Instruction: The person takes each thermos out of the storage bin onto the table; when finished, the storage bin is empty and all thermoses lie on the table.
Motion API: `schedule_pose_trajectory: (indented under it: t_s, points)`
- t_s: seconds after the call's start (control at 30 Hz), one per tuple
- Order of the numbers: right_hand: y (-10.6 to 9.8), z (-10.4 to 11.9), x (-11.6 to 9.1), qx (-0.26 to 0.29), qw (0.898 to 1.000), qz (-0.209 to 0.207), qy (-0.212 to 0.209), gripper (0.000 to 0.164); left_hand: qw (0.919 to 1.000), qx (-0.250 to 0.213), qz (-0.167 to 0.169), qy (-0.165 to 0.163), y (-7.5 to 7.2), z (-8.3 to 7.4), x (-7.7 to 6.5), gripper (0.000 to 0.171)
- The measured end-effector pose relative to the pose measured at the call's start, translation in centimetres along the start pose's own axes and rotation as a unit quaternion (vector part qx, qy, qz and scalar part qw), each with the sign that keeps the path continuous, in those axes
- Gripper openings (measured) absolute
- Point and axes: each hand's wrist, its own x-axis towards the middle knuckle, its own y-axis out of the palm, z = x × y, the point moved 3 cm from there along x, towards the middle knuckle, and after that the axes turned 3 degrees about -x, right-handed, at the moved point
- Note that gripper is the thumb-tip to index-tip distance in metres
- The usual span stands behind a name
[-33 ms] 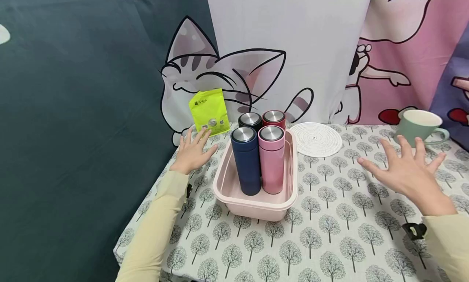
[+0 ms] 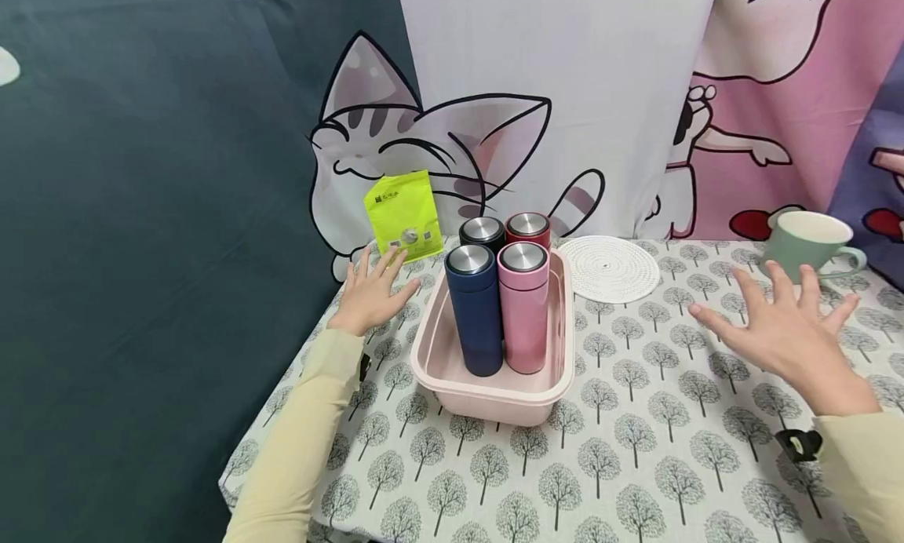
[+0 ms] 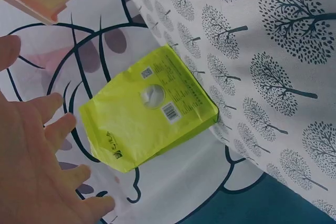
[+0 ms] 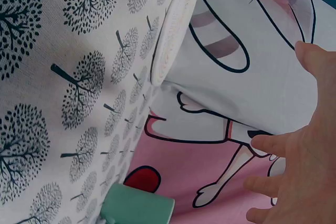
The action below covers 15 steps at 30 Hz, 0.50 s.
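Cartoon curtain (image 2: 586, 49) is hung behind tree-print table (image 2: 607, 488). Tub (image 2: 494, 408) is set on table, loaded with four upright bottles: blue bottle (image 2: 480, 323) and pink bottle (image 2: 524, 323) in front, black bottle (image 2: 482, 231) and red bottle (image 2: 528, 231) behind, both mostly hidden. Mat (image 2: 614, 268) is laid flat just right of tub's back end. Bag (image 2: 404, 213) is stood behind-left of tub, tilted back, long axis near upright. Mug (image 2: 805, 245) is placed well right of tub, mouth up, handle pointed away from it. Left hand (image 2: 373, 296), left of tub near bag, and right hand (image 2: 791, 335), right of tub near mug, are held spread, nothing gripped. Bag's lower corner and mug's base are partly covered by fingers in head view; mug is cut off in right wrist view.
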Motion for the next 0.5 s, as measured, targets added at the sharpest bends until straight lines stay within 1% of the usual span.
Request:
schedule_pose_trajectory:
  t_s: [0.03, 0.1, 0.13, 0.17, 0.2, 0.23, 0.27, 0.3, 0.37, 0.4, 0.43, 0.5]
  points:
    - [0.0, 0.2, -0.1, 0.003, 1.0, -0.004, -0.002, 0.097, 1.0, -0.009, 0.004, 0.002, -0.1, 0.0, -0.1, 0.075]
    - [-0.1, 0.6, -0.2, 0.02, 1.0, -0.02, -0.011, 0.094, 0.9986, -0.048, 0.023, 0.003, -0.2, 0.0, -0.3, 0.075]
    - [-0.2, 0.9, -0.3, 0.037, 0.999, -0.033, -0.018, 0.092, 0.9965, -0.075, 0.037, 0.003, -0.3, -0.2, -0.4, 0.075]
    - [-0.3, 1.4, -0.4, 0.056, 0.997, -0.041, -0.022, 0.09, 0.9924, -0.11, 0.054, 0.003, -0.3, -0.3, -0.6, 0.073]
    - [-0.5, 1.9, -0.5, 0.077, 0.996, -0.046, -0.026, 0.088, 0.9862, -0.149, 0.073, 0.002, -0.4, -0.4, -0.8, 0.071]
    - [-0.6, 2.5, -0.6, 0.1, 0.993, -0.05, -0.03, 0.086, 0.9768, -0.193, 0.093, -0.002, -0.5, -0.7, -1.0, 0.068]
    - [-0.7, 3.1, -0.6, 0.123, 0.99, -0.054, -0.033, 0.083, 0.9653, -0.235, 0.113, -0.008, -0.6, -0.9, -1.3, 0.064]
    - [-0.9, 3.7, -0.6, 0.144, 0.987, -0.054, -0.034, 0.082, 0.9548, -0.268, 0.128, -0.011, -0.6, -1.2, -1.5, 0.06]
    - [-1.1, 5.1, -0.6, 0.175, 0.983, -0.044, -0.031, 0.081, 0.9301, -0.332, 0.157, -0.014, -0.6, -1.8, -1.8, 0.053]
    - [-1.1, 5.7, -0.6, 0.188, 0.981, -0.042, -0.032, 0.081, 0.9197, -0.356, 0.165, -0.016, -0.6, -2.1, -1.9, 0.051]
    - [-1.2, 6.4, -0.6, 0.201, 0.978, -0.041, -0.035, 0.081, 0.9117, -0.372, 0.173, -0.014, -0.5, -2.3, -1.9, 0.048]
    - [-1.2, 7.8, -0.5, 0.224, 0.973, -0.04, -0.041, 0.081, 0.9024, -0.391, 0.181, -0.003, -0.3, -2.7, -1.9, 0.044]
